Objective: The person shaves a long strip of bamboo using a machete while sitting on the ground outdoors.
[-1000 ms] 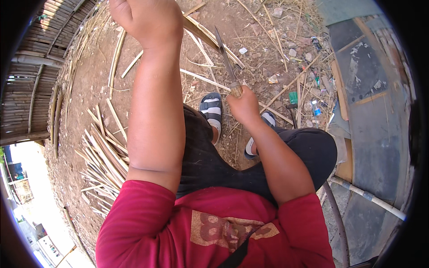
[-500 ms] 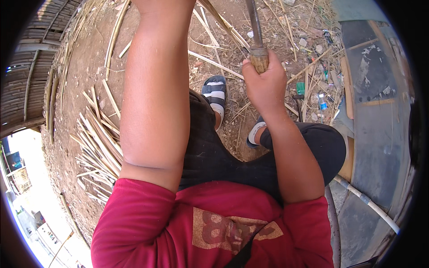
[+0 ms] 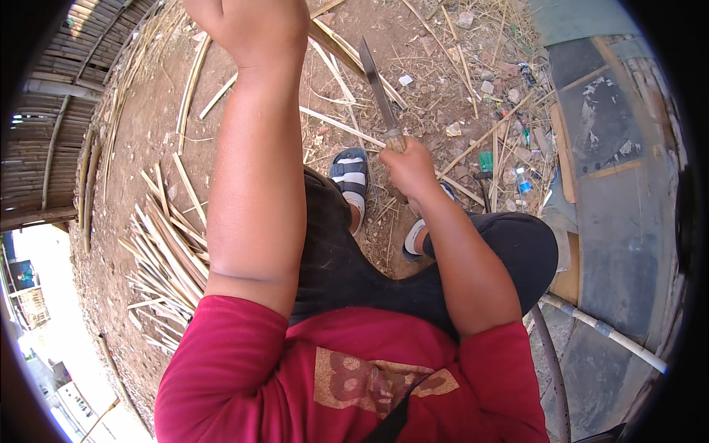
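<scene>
Outdoor yard, rough and sunlit: bare brown earthen ground (image 3: 148, 151) carries dry yellowish straw (image 3: 509, 28), a clear blue-labelled plastic bottle (image 3: 522, 181) and heaped slender pale strips (image 3: 171, 255); brown slatted cane-like wall (image 3: 33, 159) stands left, weathered dark-grey flat sheeting (image 3: 620, 244) right.

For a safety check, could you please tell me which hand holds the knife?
The right hand, gripping the knife by its handle; the left hand, cut off at the picture's top, is apart from it.

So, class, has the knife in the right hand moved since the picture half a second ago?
Yes: judged against the green scrap on the ground, the knife has shifted down the picture and slightly left.
</scene>
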A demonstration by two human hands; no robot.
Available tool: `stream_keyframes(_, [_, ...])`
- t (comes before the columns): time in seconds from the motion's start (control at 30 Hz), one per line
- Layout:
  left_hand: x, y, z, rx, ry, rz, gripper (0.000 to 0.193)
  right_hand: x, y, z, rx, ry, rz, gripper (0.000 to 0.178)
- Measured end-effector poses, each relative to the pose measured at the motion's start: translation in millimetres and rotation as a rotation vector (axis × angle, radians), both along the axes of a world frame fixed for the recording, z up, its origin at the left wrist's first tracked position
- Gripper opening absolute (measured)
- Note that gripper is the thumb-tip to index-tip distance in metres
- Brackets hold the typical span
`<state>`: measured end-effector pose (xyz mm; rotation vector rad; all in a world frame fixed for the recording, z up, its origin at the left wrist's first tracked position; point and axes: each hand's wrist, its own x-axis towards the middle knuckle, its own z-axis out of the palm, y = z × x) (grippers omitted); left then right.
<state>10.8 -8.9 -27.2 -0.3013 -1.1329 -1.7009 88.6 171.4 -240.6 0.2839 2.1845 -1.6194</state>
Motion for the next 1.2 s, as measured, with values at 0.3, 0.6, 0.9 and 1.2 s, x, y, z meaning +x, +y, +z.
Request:
stream_keyframes(0.3, [6.5,10.8,0.7,-0.059,-0.021,0.080,0.042,12.3,-4.2,49.0,0.024,0.569,-0.153,0.030])
stream_keyframes(0.6, [-2.0,-5.6,-0.7,0.110,-0.031,-0.023,0.042,4.2,-0.3,-10.7,0.041,0.059,0.033,0.041])
stream_keyframes(0.9, [-1.8,5.9,-1.5,-0.001,0.034,0.120,0.038,11.6,-3.6,50.9,0.035,0.552,-0.137,0.036])
stream_keyframes(1.2, [0.2,8.5,0.5,0.008,-0.012,0.020,0.044,0.8,4.5,-27.6,0.326,0.205,0.088,0.046])
